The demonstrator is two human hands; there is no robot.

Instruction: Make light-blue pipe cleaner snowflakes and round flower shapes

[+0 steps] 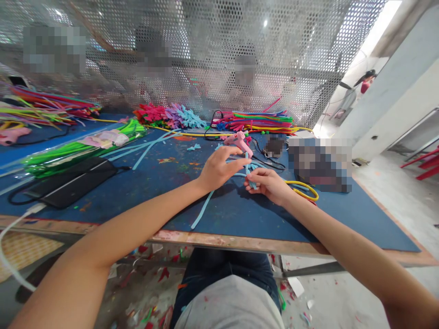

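Near the middle of the blue tabletop, my left hand has its thumb and fingers closed on the upper end of a light blue fuzzy stem. Just right of it, my right hand pinches a light blue piece made of bent stems, which the upright stem meets. Behind my hands lies a pink glue gun. A long light blue stem runs from under my left hand toward the front edge. Small light blue pieces rest farther back.
Green stems in clear wrap and a black case with a white cable lie left. Pink, purple and blue pieces and coloured stems line the back. Yellow loops sit right. A perforated metal screen stands behind.
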